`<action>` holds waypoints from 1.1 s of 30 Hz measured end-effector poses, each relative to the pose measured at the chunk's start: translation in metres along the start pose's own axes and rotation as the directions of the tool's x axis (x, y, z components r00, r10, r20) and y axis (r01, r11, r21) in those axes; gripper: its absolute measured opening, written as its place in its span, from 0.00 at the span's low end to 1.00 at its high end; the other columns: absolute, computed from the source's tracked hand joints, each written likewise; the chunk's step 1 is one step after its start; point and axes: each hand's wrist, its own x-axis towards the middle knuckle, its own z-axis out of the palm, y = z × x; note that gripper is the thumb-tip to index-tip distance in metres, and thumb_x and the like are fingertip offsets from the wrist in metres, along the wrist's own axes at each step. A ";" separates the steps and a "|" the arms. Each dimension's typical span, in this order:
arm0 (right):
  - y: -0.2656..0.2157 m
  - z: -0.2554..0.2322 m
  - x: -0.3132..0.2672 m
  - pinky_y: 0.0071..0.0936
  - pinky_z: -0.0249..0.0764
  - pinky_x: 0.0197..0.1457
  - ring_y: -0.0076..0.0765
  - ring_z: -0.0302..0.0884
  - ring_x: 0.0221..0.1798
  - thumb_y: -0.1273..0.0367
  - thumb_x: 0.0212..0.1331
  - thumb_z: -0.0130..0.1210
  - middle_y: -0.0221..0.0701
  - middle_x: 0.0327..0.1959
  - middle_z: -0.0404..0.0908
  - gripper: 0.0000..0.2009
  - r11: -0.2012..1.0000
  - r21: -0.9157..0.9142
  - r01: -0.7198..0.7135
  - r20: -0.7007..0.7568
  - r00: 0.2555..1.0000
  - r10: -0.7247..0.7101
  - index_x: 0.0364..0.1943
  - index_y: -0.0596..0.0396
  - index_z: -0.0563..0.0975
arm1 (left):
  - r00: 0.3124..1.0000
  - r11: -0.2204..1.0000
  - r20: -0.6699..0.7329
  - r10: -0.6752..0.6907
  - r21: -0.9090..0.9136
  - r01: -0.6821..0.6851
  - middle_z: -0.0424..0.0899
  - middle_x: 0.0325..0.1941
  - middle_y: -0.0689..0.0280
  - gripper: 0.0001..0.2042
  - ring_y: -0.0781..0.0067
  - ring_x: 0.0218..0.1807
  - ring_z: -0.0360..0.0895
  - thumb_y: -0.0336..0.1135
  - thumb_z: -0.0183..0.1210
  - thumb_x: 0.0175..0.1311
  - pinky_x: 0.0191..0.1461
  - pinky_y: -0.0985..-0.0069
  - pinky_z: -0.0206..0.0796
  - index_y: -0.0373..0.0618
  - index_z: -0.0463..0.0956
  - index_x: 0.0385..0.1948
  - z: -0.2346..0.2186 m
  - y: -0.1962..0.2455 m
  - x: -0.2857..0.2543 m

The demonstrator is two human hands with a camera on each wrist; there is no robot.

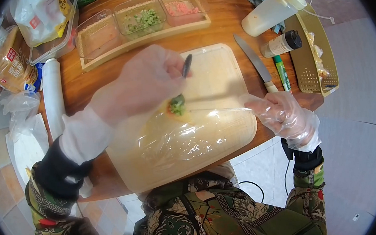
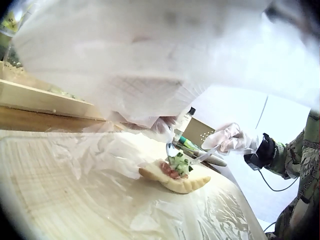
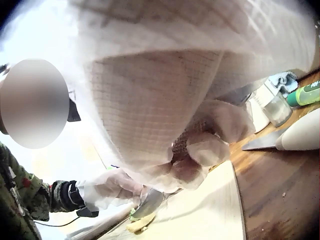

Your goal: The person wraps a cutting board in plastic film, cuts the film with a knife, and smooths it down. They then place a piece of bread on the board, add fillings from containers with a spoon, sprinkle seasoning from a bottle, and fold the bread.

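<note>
My left hand (image 1: 137,84), in a clear glove, grips a metal spoon (image 1: 187,66) above the bread. In the left wrist view the bread piece (image 2: 182,185) lies on plastic film, topped with pink bits and diced green pieces (image 2: 179,164). The spoon's bowl is at the filling. My gloved right hand (image 1: 287,119) holds a thin utensil (image 1: 223,109), whose tip reaches toward the filling from the right. The right wrist view shows the left hand (image 3: 115,190) with the spoon (image 3: 150,202) over the bread (image 3: 140,224); the right hand's own grip is partly hidden there.
The film lies on a cutting board (image 1: 218,60). Behind it stands a wooden tray (image 1: 144,39) with three clear containers. To the right are a knife (image 1: 254,59), a squeeze bottle (image 1: 270,12), a shaker (image 1: 280,43) and a basket (image 1: 302,61). A white roll (image 1: 53,94) lies left.
</note>
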 end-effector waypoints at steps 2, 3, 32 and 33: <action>0.000 0.000 0.001 0.34 0.61 0.24 0.38 0.68 0.20 0.69 0.66 0.59 0.32 0.21 0.74 0.08 0.999 -0.015 0.041 -0.030 0.999 -0.042 0.45 0.52 0.85 | 1.000 1.000 0.015 0.004 0.014 -0.004 0.81 0.32 0.73 0.08 0.87 0.34 0.76 0.28 0.66 0.60 0.40 0.84 0.69 0.39 0.82 0.40 0.000 0.000 0.000; -0.003 -0.001 0.003 0.33 0.61 0.24 0.38 0.68 0.20 0.68 0.67 0.59 0.32 0.20 0.73 0.08 0.998 -0.046 0.033 -0.045 0.998 -0.035 0.45 0.52 0.85 | 1.000 1.000 0.013 0.008 0.008 -0.008 0.81 0.32 0.73 0.08 0.87 0.34 0.76 0.28 0.66 0.60 0.40 0.84 0.69 0.39 0.82 0.40 0.000 -0.001 0.000; -0.012 0.003 0.005 0.32 0.63 0.28 0.37 0.70 0.25 0.77 0.57 0.66 0.31 0.25 0.73 0.16 0.937 0.264 -0.227 0.107 0.973 0.205 0.51 0.50 0.84 | 0.998 0.996 0.057 0.010 0.085 -0.015 0.83 0.33 0.72 0.09 0.86 0.35 0.77 0.30 0.67 0.60 0.43 0.83 0.70 0.39 0.82 0.40 -0.005 0.010 0.002; -0.013 0.003 0.006 0.32 0.64 0.28 0.37 0.70 0.25 0.78 0.56 0.66 0.31 0.24 0.73 0.17 0.975 0.163 -0.153 0.076 0.987 0.142 0.50 0.50 0.84 | 0.999 0.997 0.040 0.033 0.062 -0.036 0.83 0.33 0.72 0.09 0.86 0.36 0.77 0.30 0.66 0.60 0.43 0.83 0.70 0.39 0.82 0.40 -0.005 0.005 0.003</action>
